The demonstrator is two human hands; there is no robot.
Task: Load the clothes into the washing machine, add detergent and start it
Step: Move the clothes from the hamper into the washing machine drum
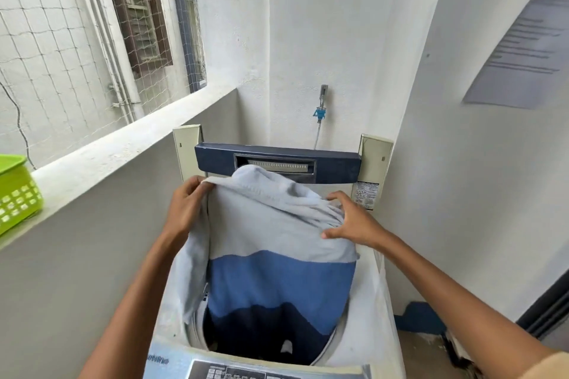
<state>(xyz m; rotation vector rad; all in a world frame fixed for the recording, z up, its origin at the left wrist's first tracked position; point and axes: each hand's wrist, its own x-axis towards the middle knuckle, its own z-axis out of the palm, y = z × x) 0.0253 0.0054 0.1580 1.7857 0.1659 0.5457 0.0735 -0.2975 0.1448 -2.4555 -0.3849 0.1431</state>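
You are gripping the upper left edge of a colour-block garment (277, 224) with your left hand (186, 209), fingers curled over the pale fabric. Your right hand (354, 221) is clutching a bunch of folds at the garment's upper right, thumb pressing in from below. The hands are holding well apart, spreading the cloth between them.

The garment is hanging over the mouth of the top-loading washing machine (366, 326). Its pale blue band is showing at the top and a mid-blue band below. Its navy band is dipping into the drum opening (246, 348). A pale strip of the same cloth is trailing down from under your left hand.

Behind the garment the machine's navy lid (332, 164) is standing raised. The control panel (246, 372) is lying at the near edge, closest to you.

A tap (322, 95) with a blue hose fitting is sitting on the wall behind the machine. To your left a lime-green basket (17, 197) is resting on a white ledge (123, 157). Netting (61, 40) is stretching across the opening above the ledge.
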